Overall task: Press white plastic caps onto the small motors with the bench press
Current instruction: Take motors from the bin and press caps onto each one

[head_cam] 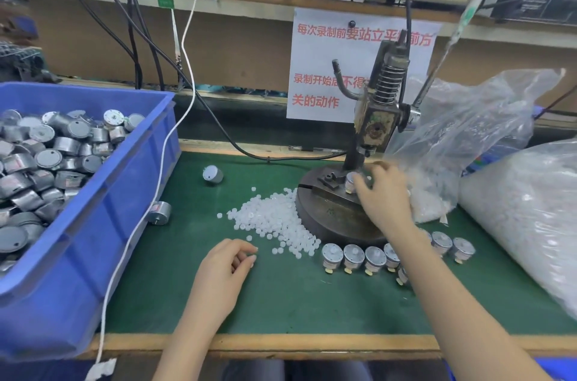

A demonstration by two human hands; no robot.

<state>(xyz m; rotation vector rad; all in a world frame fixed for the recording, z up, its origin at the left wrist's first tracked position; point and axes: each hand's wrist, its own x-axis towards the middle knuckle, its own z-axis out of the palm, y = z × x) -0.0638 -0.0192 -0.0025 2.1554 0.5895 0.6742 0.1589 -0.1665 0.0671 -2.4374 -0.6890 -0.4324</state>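
Against press base (331,218), loose caps (274,221)

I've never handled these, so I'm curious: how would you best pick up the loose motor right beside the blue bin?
Probably from above, with the grip straddling the curved wall of the motor. It lies on its side, so that wall is up and free, while one flat end faces the blue bin.
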